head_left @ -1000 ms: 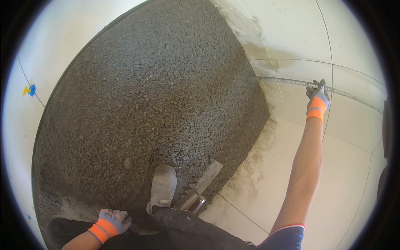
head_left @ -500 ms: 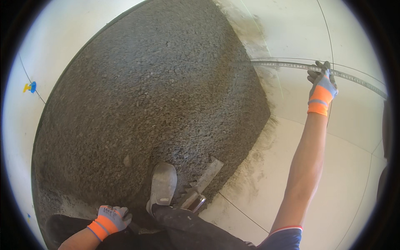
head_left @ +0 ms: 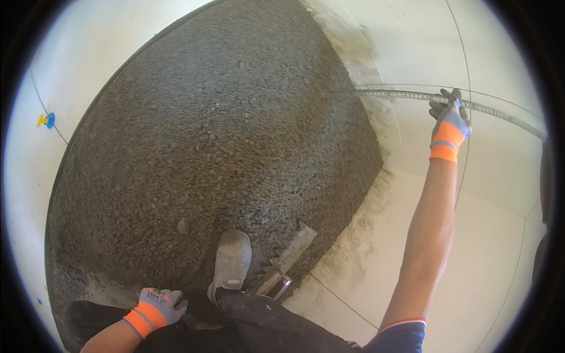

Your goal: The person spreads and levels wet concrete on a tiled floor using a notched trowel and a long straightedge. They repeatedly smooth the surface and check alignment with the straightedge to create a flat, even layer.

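Observation:
A tape measure stretches from the grey mortar bed over the pale tiles to the far right. My right hand, in a grey and orange glove, reaches out along the tile and grips the tape with its fingertips. My left hand, gloved alike, is low at the left by my leg, its fingers curled in; what they hold, if anything, is hidden. A notched trowel lies on the mortar beside my shoe, teeth toward the shoe.
Pale tiles lie right of the mortar, with dusty smears along its edge. A thin green line runs over the tile near the tape. On the left tile joint stands a blue and yellow tile spacer. Something dark shows at the right rim.
My right hand has shifted slightly left along the tape measure. The view has moved slightly; my left hand and the notched trowel stay in place.

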Tool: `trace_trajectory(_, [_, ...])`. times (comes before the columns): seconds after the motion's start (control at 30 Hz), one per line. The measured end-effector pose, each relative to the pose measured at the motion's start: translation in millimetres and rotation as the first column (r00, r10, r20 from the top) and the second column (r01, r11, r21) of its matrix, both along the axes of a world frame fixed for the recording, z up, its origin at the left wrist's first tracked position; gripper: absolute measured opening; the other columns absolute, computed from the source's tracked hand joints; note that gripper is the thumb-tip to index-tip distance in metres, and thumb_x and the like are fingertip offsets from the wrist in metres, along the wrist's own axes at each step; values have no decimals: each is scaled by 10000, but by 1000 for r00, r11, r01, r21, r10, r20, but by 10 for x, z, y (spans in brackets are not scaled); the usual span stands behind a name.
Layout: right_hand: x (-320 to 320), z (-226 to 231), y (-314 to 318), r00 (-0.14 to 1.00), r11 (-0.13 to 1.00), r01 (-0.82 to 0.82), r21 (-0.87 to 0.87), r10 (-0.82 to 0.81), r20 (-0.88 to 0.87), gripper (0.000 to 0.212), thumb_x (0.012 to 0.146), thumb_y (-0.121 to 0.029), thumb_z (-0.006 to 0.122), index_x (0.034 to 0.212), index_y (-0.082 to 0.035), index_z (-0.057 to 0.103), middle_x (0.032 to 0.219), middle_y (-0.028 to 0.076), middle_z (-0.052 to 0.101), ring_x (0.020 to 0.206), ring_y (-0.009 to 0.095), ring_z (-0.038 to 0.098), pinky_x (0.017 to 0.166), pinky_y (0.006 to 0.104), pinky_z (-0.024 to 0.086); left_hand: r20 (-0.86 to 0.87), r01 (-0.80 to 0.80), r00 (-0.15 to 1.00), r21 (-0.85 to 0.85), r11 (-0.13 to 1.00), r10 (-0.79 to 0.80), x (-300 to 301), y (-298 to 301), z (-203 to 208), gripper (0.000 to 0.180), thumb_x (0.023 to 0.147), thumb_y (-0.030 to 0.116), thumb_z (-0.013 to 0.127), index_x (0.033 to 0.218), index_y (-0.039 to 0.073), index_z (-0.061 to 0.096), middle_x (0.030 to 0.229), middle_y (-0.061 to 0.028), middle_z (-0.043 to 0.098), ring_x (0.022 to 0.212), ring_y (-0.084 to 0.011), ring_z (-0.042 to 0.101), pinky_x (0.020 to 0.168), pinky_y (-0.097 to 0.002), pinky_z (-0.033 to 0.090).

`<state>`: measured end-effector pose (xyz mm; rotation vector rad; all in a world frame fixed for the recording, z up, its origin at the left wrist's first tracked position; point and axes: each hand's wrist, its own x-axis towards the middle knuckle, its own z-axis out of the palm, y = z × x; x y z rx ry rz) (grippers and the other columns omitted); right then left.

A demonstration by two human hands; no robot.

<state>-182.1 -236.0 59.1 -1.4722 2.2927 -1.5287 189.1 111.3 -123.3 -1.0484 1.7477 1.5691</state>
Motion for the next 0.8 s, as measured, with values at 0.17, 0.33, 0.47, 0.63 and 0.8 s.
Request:
trace_trajectory(0.17, [-331,107,61,998,999,33,37,-30,-64,280,812,-232,477,811,14,610,732,93,596,536,163,562,495,240,463,-28,-73,997,-29,997,72,-17,-17,-40,327,732,416,463,838,127,572,791,-81,606,765,-253,573,663,-349,420])
trace_trajectory(0.33, [-1062,255,349,953,951,299,78,-294,-67,298,820,-275,480,861,0,589,726,78,586,547,164,573,475,244,454,11,-23,1000,35,999,23,-76,-48,-79,339,735,442,439,833,147,574,802,-64,606,774,-246,569,682,-344,412])
trace_trajectory(0.47, [-1575,211,625,900,897,434,86,-436,9,287,828,-266,472,886,-2,571,775,71,589,550,166,577,454,241,451,62,-10,998,124,992,2,-75,-15,-92,352,720,441,467,888,155,583,847,-63,607,810,-244,563,730,-341,412])
trace_trajectory(0.63, [-1908,72,726,874,877,478,55,-481,68,254,833,-240,464,857,-9,569,782,66,588,528,163,568,447,238,452,128,-7,992,128,992,-9,25,92,-113,387,691,437,516,944,153,588,898,-62,604,853,-241,555,776,-338,409])
trace_trajectory(0.8, [-2068,46,672,858,857,509,83,-513,33,271,825,-258,479,851,-2,566,771,93,582,548,181,575,460,248,459,170,-43,985,161,986,15,18,145,-161,380,682,440,526,928,158,592,895,-72,603,852,-247,555,759,-345,416])
